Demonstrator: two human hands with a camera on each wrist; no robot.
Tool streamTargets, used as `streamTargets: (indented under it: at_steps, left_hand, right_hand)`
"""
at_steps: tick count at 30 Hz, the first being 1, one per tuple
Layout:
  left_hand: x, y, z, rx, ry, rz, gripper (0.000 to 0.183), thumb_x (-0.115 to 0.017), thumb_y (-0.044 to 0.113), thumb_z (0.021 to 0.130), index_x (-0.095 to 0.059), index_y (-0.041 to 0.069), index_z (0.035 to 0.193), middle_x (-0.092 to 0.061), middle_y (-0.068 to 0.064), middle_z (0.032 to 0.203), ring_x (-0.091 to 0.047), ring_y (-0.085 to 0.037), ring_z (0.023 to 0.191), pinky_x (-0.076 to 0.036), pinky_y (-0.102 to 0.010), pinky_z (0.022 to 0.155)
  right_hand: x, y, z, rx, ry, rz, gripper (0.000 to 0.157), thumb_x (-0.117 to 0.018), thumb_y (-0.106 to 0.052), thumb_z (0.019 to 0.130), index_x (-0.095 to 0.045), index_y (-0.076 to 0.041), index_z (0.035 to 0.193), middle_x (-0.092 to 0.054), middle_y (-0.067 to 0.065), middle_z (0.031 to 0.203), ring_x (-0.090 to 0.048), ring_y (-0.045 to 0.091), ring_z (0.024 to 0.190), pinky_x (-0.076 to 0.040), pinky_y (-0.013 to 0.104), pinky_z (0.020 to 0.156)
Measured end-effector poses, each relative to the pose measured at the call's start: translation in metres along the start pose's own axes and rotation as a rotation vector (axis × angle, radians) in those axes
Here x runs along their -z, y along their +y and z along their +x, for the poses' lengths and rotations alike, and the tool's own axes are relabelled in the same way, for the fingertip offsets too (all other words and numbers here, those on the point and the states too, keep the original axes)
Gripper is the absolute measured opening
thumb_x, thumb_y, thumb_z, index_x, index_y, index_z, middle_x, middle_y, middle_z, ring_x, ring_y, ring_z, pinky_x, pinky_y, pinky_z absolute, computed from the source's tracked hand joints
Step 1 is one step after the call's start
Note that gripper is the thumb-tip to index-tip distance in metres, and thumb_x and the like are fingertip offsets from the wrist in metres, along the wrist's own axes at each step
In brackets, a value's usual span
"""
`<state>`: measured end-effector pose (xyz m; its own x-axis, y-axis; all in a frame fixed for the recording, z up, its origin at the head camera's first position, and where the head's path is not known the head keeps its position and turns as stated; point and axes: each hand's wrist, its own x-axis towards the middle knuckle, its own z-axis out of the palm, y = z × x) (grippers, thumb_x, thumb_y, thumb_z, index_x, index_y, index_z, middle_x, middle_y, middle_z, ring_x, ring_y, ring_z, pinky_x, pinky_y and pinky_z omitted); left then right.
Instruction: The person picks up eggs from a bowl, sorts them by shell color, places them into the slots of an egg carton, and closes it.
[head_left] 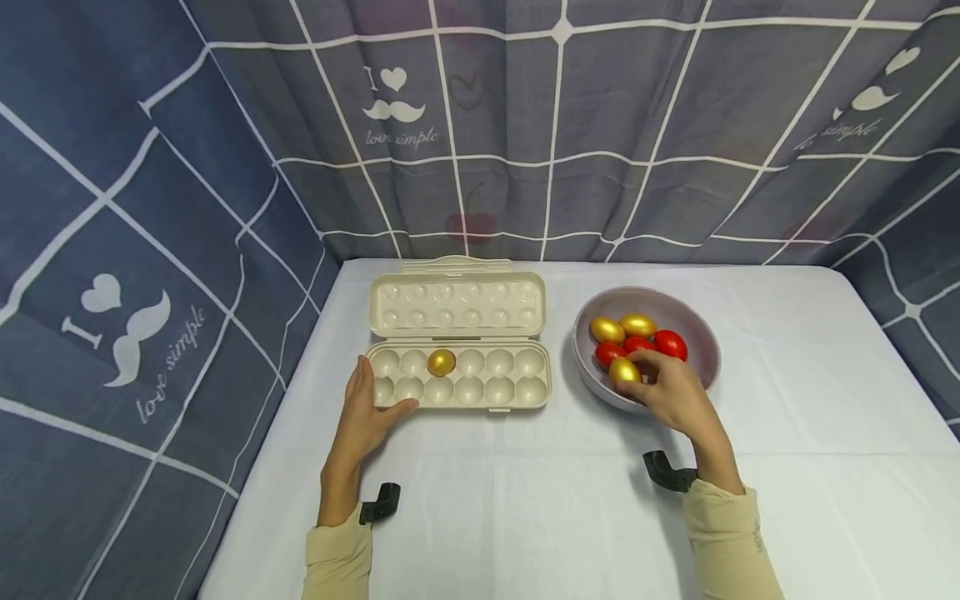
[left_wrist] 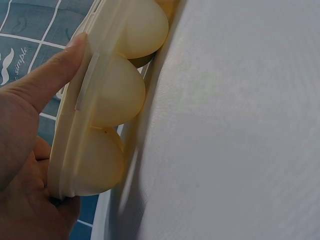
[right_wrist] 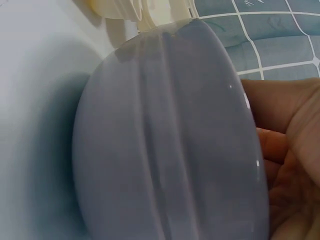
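Note:
A cream plastic egg carton [head_left: 457, 400] lies open, its lid [head_left: 457, 302] folded back. One gold egg [head_left: 441, 362] sits in the third cup from the left of its back row. My left hand [head_left: 363, 421] grips the carton's left end, the thumb on the front edge and the fingers at the side; the left wrist view shows the carton's rounded cups [left_wrist: 117, 92] from outside. Inside a mauve bowl [head_left: 693, 333], my right hand [head_left: 671, 392] pinches a gold egg [head_left: 622, 371] between thumb and fingers. Red eggs [head_left: 670, 344] and two other gold eggs [head_left: 637, 324] lie around it.
Carton and bowl stand apart on a white-covered table [head_left: 525, 508], the bowl to the right. A grey checked curtain [head_left: 510, 117] hangs behind the table and along its sides. In the right wrist view, the bowl's outer wall [right_wrist: 170, 135] hides the eggs.

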<state>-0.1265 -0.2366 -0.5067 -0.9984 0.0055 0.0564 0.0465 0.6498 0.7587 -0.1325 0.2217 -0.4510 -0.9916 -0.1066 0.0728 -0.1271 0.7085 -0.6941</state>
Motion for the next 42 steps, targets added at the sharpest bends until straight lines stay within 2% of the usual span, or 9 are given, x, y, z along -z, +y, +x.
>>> streamTargets:
  at_steps: [10, 15, 18, 22, 26, 33, 36, 42]
  left_hand:
    - [0.000, -0.001, 0.001, -0.002, -0.002, -0.004, 0.124, -0.085, 0.040, 0.077, 0.001, -0.008, 0.153, 0.003, -0.027, 0.160, 0.002, -0.039, 0.148, -0.007, -0.052, 0.118]
    - [0.000, -0.002, 0.002, -0.010, 0.003, -0.006, 0.123, -0.085, 0.039, 0.077, 0.001, -0.008, 0.153, 0.003, -0.027, 0.160, 0.001, -0.040, 0.148, -0.008, -0.052, 0.117]
    - [0.000, -0.002, 0.001, -0.007, 0.002, -0.005, 0.123, -0.085, 0.039, 0.077, 0.001, -0.008, 0.153, 0.002, -0.028, 0.160, 0.001, -0.040, 0.148, -0.007, -0.051, 0.118]
    - [-0.001, -0.001, -0.001, -0.002, -0.001, -0.004, 0.123, -0.085, 0.039, 0.077, 0.001, -0.009, 0.153, 0.002, -0.027, 0.160, 0.001, -0.039, 0.148, -0.007, -0.050, 0.118]
    - [-0.001, -0.002, 0.000, -0.006, -0.002, -0.009, 0.123, -0.084, 0.038, 0.078, 0.001, -0.008, 0.153, 0.003, -0.027, 0.161, 0.002, -0.040, 0.148, -0.007, -0.050, 0.118]
    - [-0.001, 0.000, 0.001, -0.019, 0.005, -0.021, 0.123, -0.085, 0.038, 0.077, 0.000, -0.009, 0.152, 0.003, -0.027, 0.161, 0.002, -0.040, 0.148, -0.007, -0.051, 0.118]
    - [-0.001, 0.000, 0.000, -0.017, 0.002, -0.025, 0.123, -0.085, 0.038, 0.077, 0.000, -0.009, 0.152, 0.003, -0.027, 0.161, 0.002, -0.040, 0.148, -0.007, -0.051, 0.118]
    - [0.000, 0.000, -0.001, -0.012, 0.006, -0.015, 0.123, -0.085, 0.038, 0.078, 0.001, -0.008, 0.153, 0.002, -0.026, 0.161, 0.001, -0.039, 0.148, -0.008, -0.051, 0.118]
  right_hand:
    - [-0.004, 0.000, -0.004, 0.008, 0.078, 0.019, 0.040, -0.082, -0.012, 0.080, -0.067, 0.001, 0.115, -0.066, 0.020, 0.104, -0.058, 0.037, 0.093, -0.044, 0.045, 0.078]
    - [-0.007, 0.000, -0.006, 0.007, 0.142, 0.058, 0.040, -0.082, -0.009, 0.079, -0.065, 0.002, 0.114, -0.066, 0.021, 0.107, -0.060, 0.036, 0.096, -0.049, 0.043, 0.082]
    - [-0.008, -0.001, -0.007, 0.009, 0.174, 0.086, 0.042, -0.082, -0.006, 0.079, -0.064, 0.004, 0.115, -0.066, 0.022, 0.110, -0.061, 0.035, 0.101, -0.054, 0.032, 0.082]
    - [-0.010, -0.001, -0.008, 0.041, 0.215, 0.104, 0.049, -0.082, 0.002, 0.076, -0.061, 0.008, 0.120, -0.062, 0.023, 0.113, -0.058, 0.036, 0.103, -0.049, 0.014, 0.077]
    - [-0.012, -0.003, -0.008, 0.072, 0.257, 0.153, 0.051, -0.081, 0.007, 0.074, -0.061, 0.011, 0.121, -0.057, 0.021, 0.115, -0.056, 0.035, 0.103, -0.045, 0.006, 0.075]
    - [-0.019, -0.023, -0.007, 0.130, 0.344, 0.382, 0.055, -0.083, 0.012, 0.071, -0.061, 0.009, 0.121, -0.055, 0.018, 0.119, -0.056, 0.029, 0.103, -0.050, 0.012, 0.079]
    - [-0.021, -0.041, -0.009, 0.149, 0.364, 0.432, 0.056, -0.081, 0.016, 0.070, -0.058, 0.012, 0.121, -0.055, 0.021, 0.120, -0.060, 0.027, 0.101, -0.051, 0.014, 0.081]
    - [-0.026, -0.075, -0.014, 0.186, 0.341, 0.484, 0.055, -0.078, 0.019, 0.071, -0.054, 0.019, 0.121, -0.057, 0.029, 0.121, -0.061, 0.026, 0.100, -0.053, 0.020, 0.082]
